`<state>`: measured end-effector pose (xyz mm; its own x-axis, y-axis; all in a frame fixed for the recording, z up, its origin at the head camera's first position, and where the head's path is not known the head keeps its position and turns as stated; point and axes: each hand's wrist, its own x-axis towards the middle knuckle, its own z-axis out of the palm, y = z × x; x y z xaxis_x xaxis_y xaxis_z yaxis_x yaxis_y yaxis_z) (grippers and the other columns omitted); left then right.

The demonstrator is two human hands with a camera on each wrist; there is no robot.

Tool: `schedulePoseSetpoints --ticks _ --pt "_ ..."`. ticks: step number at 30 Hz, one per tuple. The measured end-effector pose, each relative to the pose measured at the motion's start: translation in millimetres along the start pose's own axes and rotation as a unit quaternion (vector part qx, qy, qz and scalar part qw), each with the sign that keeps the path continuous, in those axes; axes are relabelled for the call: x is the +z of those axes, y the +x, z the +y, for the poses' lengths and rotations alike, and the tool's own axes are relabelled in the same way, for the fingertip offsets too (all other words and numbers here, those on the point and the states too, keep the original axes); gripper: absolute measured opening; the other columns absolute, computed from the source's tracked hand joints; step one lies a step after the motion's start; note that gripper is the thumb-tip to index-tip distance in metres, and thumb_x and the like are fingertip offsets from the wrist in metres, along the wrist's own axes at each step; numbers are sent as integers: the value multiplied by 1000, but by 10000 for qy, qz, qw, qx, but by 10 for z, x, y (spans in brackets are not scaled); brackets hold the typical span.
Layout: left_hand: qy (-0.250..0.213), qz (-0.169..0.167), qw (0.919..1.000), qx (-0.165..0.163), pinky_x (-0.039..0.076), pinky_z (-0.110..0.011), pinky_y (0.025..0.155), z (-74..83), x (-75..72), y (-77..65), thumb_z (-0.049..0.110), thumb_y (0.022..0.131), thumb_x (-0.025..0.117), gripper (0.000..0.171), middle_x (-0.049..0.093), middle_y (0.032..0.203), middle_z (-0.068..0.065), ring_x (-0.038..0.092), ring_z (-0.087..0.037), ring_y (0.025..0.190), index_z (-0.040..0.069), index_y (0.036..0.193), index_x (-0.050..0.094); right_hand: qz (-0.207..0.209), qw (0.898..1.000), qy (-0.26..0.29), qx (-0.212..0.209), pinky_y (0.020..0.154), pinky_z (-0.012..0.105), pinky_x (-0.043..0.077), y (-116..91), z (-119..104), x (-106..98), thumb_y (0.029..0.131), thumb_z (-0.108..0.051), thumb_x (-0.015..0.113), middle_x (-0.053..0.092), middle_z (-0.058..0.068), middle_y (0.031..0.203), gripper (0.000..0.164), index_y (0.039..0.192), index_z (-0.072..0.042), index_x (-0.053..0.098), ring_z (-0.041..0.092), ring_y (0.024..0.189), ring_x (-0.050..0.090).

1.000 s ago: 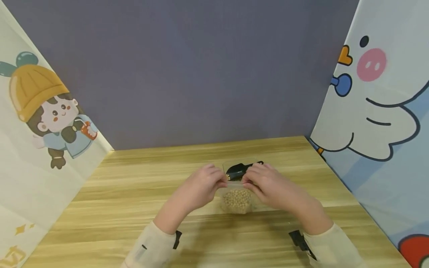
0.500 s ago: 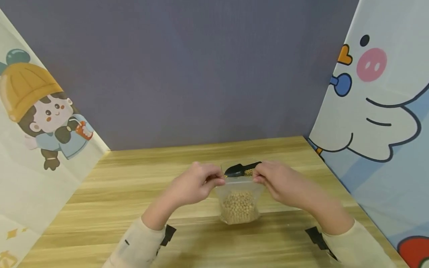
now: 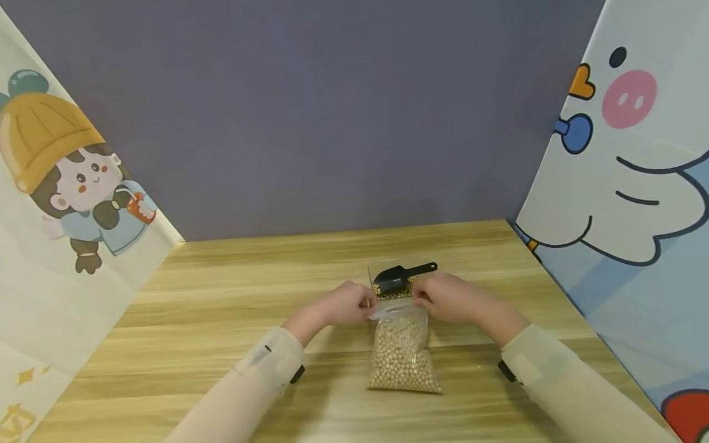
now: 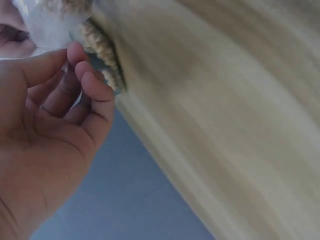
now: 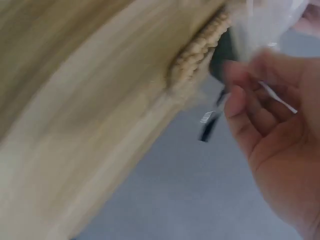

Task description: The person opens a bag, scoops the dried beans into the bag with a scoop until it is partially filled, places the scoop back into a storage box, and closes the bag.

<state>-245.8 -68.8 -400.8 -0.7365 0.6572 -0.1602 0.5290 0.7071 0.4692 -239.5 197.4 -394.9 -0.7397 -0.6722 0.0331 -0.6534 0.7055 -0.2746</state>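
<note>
A clear zip bag (image 3: pixel 404 357), filled with pale round beans, lies on the wooden table with its mouth pointing away from me. My left hand (image 3: pixel 350 303) pinches the left end of the bag's top edge. At the other end, my right hand (image 3: pixel 445 298) pinches the top edge between thumb and fingers. In the left wrist view, the left thumb and fingertips (image 4: pixel 76 52) meet by the see-through plastic. The right wrist view is blurred, with the right hand (image 5: pixel 285 115) curled at the bag's film (image 5: pixel 262 25).
Just behind the bag stands a clear box (image 3: pixel 370 277) with more beans, and a black scoop (image 3: pixel 393 278) lies on them. A grey wall (image 3: pixel 343 123) rises at the table's far edge. Cartoon-printed panels flank the table (image 3: pixel 232 289) on both sides.
The bag has gone from held upright to lying on the table, its bottom nearer me. Both hands have stayed at its top corners; they spread apart, then drew closer and lower.
</note>
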Motion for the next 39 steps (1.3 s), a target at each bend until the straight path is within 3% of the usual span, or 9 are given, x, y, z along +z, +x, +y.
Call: schedulePoseSetpoints --ticks 1,8,13,17,21,24,27,31,39 --pt "25 72 10000 -42 56 -32 79 -8 32 -1 12 106 63 14 70 80 2 51 -8 63 10 103 76 24 9999 -136 -3 66 30 53 -14 -34 -6 103 -12 67 69 -2 83 13 93 -10 75 7 71 57" --pt "-161 775 9955 -522 60 -25 73 -51 128 94 9 104 63 17 78 99 -5 65 -10 75 8 110 79 98 9982 -435 394 59 26 53 4 -130 8 98 -8 70 62 -2 73 11 88 -7 71 9 61 54" --pt "204 978 9941 -429 64 -31 87 -145 171 256 12 104 65 20 81 112 -8 74 -16 91 8 118 79 221 9956 -724 545 65 33 62 99 -3 119 97 -6 68 69 4 78 6 96 -3 73 14 66 62" --pt "868 958 9908 -404 64 -31 85 -107 266 239 13 105 64 20 80 112 -10 74 -20 94 6 118 78 162 9923 -1024 673 64 35 61 55 -24 194 97 -10 68 67 4 79 7 92 -5 72 15 67 61" --pt "2077 913 9725 -532 63 -39 98 207 278 -58 25 108 61 29 75 126 -12 71 -26 112 8 127 74 132 9942 -943 499 77 45 65 -155 -288 154 102 -25 69 74 15 103 28 112 1 73 27 86 72" --pt "2645 574 9619 -376 51 -52 117 474 297 -315 53 109 53 56 60 155 -13 58 -32 141 12 144 65 -554 9962 -465 491 110 60 54 -367 -537 105 103 -55 62 58 29 150 73 148 2 57 45 134 62" --pt "2288 -132 9732 -193 33 -62 128 603 341 -450 76 103 38 88 28 176 -11 30 -33 163 14 165 39 -1403 9879 -41 656 124 73 30 -493 -663 105 98 -75 52 22 29 173 102 167 -3 30 51 159 27" --pt "1444 -870 9853 -280 22 -63 133 540 362 -469 82 100 32 103 5 181 -8 10 -28 168 13 172 8 -1699 9828 237 682 123 80 22 -473 -632 142 97 -78 52 10 25 177 110 171 -6 14 46 164 18" --pt "1212 -1139 9858 -219 19 -68 131 485 476 -597 86 96 31 109 -5 180 -6 5 -26 168 14 172 -1 -1847 9794 235 777 124 80 19 -582 -730 270 93 -84 49 4 20 179 114 172 -11 11 42 165 15"
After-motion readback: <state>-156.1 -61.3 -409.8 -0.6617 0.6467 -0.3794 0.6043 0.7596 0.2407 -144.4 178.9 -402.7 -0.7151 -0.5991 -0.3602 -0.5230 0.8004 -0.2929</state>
